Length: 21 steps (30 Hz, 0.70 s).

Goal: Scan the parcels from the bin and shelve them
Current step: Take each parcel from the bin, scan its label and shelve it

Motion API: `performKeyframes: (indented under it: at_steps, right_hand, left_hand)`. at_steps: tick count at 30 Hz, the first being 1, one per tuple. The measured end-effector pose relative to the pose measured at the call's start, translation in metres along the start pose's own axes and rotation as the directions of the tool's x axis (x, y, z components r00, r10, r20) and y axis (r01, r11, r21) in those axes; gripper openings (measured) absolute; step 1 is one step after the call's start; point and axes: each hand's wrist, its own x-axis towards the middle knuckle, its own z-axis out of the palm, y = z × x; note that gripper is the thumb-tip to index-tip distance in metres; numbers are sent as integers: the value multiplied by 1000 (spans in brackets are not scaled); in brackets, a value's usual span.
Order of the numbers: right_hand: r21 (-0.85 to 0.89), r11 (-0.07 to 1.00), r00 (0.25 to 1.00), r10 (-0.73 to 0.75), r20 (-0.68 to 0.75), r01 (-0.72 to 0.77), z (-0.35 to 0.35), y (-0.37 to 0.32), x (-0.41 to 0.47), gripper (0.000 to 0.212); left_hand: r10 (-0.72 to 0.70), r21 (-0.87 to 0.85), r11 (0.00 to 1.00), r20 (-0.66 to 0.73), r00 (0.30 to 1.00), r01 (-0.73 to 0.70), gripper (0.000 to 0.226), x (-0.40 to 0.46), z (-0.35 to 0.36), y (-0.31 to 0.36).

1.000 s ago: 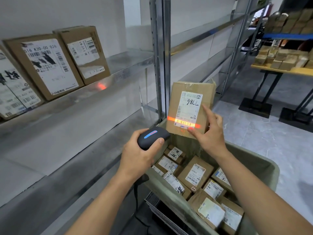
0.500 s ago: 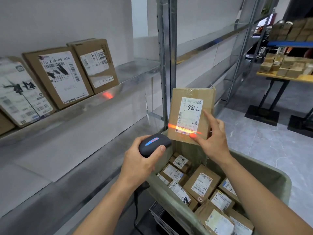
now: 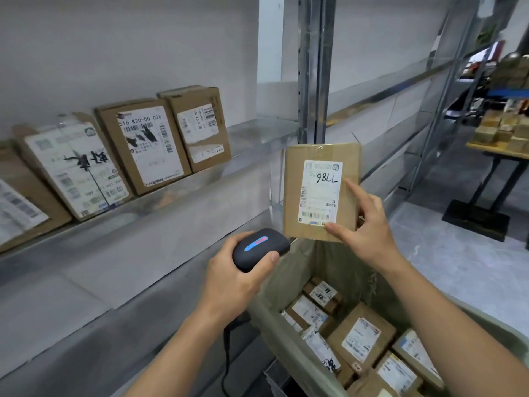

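Note:
My right hand (image 3: 365, 227) holds a brown cardboard parcel (image 3: 294, 196) upright over the bin, thumb on its lower label corner and forefinger along the label's right edge. Its white label reads "98LL". My left hand (image 3: 232, 285) grips a black handheld scanner (image 3: 259, 247) with a lit blue strip, just below and left of the parcel, its nose toward it. The grey-green bin (image 3: 269, 325) below holds several labelled cardboard parcels (image 3: 360, 336).
A metal shelf (image 3: 160, 196) on the left carries several boxes leaning against the wall, with bare shelf to their right up to the steel upright (image 3: 312, 67). Another shelf level (image 3: 86, 296) lies below. At the far right stands a table (image 3: 498, 147) stacked with small boxes.
The red scan line on the parcel's barcode and the red spot on the shelf have gone out. The view has shifted left toward the shelf; both hands keep their hold.

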Motion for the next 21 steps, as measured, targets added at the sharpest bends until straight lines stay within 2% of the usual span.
performKeyframes:
  at_steps: [6,10,12,15,21]
  right_hand:
    - [94,995,997,-27,76,20,-4,-15,48,91]
    - [218,975,993,-60,104,37,-8,-37,95,90]
    - [259,966,985,-62,162,18,-9,-50,118,90]
    - [268,963,964,-77,255,6,-3,-64,148,91]
    - [270,963,927,-115,357,15,19,-83,188,90]
  left_hand:
    - [23,-9,1000,-102,995,-24,57,4,-21,0]
    - [18,-18,1000,-154,988,-21,53,5,-35,2]
    - [22,-6,1000,-173,985,-24,54,8,-41,2]
    - [35,38,999,-213,977,-27,57,13,-49,-2]
    - [7,34,999,-263,965,2,49,21,-57,0]
